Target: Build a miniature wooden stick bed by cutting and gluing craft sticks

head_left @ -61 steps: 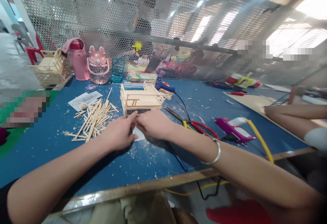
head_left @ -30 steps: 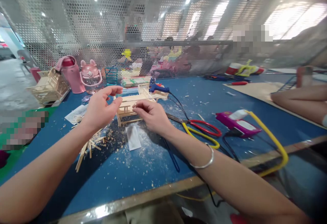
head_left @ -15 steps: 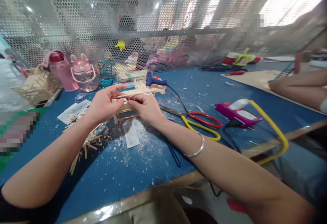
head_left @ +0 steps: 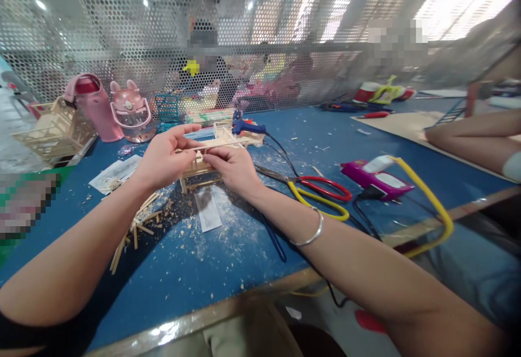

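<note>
My left hand [head_left: 163, 159] and my right hand [head_left: 233, 170] are raised over the blue table [head_left: 228, 259], each pinching one end of a thin wooden stick [head_left: 200, 150] held level between them. Just behind the stick stands a small frame of wooden sticks [head_left: 203, 167]. A strip of sandpaper [head_left: 207, 209] lies flat on the table below my hands, ringed by sawdust. My right wrist wears a silver bangle [head_left: 306, 236].
Loose sticks [head_left: 136, 225] lie under my left forearm. Red and yellow scissors [head_left: 321, 197], a purple tool [head_left: 376, 180] with a yellow cord and a blue glue gun [head_left: 246, 127] are to the right. Pink bottles [head_left: 94, 106], a stick basket [head_left: 52, 129] and a mesh wall stand behind. Another person's arm [head_left: 472, 145] rests far right.
My hands rose from the sandpaper on the table and now hold a stick between them in front of the stick frame. The view has shifted a little left.
</note>
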Motion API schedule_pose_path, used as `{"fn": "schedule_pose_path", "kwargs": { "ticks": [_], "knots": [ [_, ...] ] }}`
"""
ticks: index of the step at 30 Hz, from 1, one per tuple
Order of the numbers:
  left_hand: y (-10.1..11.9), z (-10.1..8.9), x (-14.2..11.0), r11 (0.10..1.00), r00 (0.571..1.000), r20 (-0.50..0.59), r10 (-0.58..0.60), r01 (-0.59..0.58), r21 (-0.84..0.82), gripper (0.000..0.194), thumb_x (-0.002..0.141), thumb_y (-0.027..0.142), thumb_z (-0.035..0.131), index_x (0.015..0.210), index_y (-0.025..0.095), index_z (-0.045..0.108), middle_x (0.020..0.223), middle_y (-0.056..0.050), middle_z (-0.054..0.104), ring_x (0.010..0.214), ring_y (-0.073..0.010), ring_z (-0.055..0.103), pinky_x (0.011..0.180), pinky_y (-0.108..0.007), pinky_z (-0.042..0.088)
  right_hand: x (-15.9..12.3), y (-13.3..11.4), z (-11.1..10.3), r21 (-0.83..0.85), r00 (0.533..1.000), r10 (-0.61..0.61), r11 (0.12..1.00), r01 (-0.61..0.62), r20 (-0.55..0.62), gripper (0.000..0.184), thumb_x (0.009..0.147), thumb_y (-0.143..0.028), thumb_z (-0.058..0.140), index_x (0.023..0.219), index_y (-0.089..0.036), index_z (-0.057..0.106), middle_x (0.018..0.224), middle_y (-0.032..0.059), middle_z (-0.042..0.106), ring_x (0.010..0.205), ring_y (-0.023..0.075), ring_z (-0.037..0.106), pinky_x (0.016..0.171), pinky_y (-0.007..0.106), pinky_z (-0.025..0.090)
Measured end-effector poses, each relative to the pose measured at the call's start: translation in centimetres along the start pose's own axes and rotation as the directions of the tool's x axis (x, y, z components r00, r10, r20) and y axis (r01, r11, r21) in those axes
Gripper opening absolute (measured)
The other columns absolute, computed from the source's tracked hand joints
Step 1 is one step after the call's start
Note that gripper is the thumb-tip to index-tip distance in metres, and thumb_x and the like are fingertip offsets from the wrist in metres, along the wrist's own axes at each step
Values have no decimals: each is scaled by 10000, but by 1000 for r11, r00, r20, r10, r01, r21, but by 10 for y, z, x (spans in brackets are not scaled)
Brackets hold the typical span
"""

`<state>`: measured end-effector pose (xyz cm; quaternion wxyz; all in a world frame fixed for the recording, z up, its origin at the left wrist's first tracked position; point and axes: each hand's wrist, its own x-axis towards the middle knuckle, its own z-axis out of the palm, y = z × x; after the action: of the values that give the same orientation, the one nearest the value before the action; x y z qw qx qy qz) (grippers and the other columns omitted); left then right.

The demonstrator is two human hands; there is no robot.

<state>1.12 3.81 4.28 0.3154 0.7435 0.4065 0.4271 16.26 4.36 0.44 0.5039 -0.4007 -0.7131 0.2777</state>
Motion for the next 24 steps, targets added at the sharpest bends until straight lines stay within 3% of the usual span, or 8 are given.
{"fn": "schedule_pose_path", "kwargs": {
  "ticks": [11,17,24],
  "knots": [
    [-1,-2,2,998,999,-31,-29,30,47,528,653,111,489,1180,138,486,874,-92,696,656,-149,619,564,-258,479,-1,2,4,-36,1000,-16,999,17,23,154,759,-184,526,808,-185,672,806,2,687,755,127,593,726,278,433],
    [6,2,3,988,996,-84,-13,26,155,535,646,199,611,1163,117,500,763,-56,687,674,-153,624,633,-273,488,-1,7,6,3,999,-40,999,40,23,169,744,-180,516,795,-174,677,806,9,688,751,123,590,729,269,431],
    [2,5,4,967,987,-160,22,20,254,518,658,224,638,1155,150,513,747,-37,690,678,-152,622,674,-289,480,-1,6,7,28,999,15,999,-16,29,148,722,-169,516,770,-180,656,741,-14,659,690,111,556,686,267,429]
  ]
}}
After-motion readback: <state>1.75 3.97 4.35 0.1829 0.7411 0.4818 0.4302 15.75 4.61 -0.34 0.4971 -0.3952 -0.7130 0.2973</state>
